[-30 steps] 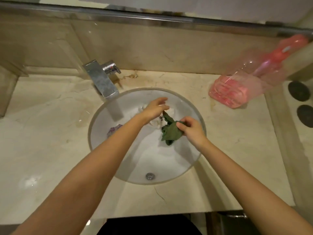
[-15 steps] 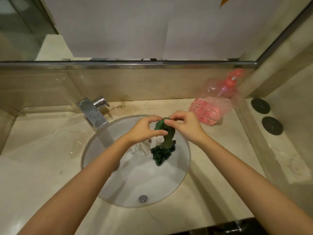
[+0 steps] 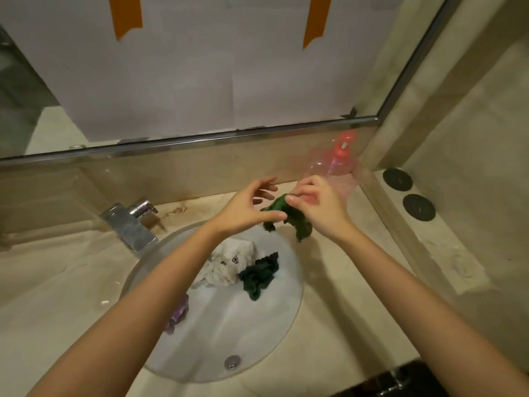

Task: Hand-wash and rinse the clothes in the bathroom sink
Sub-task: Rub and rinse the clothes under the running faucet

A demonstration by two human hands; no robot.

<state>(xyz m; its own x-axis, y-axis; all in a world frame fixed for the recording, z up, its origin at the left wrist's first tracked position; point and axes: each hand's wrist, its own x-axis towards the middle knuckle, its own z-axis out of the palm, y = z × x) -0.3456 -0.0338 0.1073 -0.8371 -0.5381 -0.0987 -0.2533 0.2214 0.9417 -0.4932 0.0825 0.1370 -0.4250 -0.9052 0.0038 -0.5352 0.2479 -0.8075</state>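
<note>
My right hand (image 3: 317, 204) pinches a small green cloth (image 3: 299, 223) and holds it above the back rim of the round white sink (image 3: 229, 328). My left hand (image 3: 249, 209) is just left of it with fingers spread, its thumb tip at the cloth's edge. In the basin lie a darker green cloth (image 3: 260, 277), a white cloth with a small black mark (image 3: 226, 266), and a purple cloth (image 3: 179, 316) partly hidden under my left forearm.
A chrome faucet (image 3: 130, 226) stands at the sink's back left. A pink pump bottle (image 3: 336, 167) sits in the back right corner, behind my right hand. Two black round discs (image 3: 408, 193) lie on the right ledge. A paper-covered mirror is behind.
Both hands rose from the basin toward the back rim with the green cloth. My left hand opened its fingers off the cloth. A darker green cloth now lies in the basin. The view tilted up.
</note>
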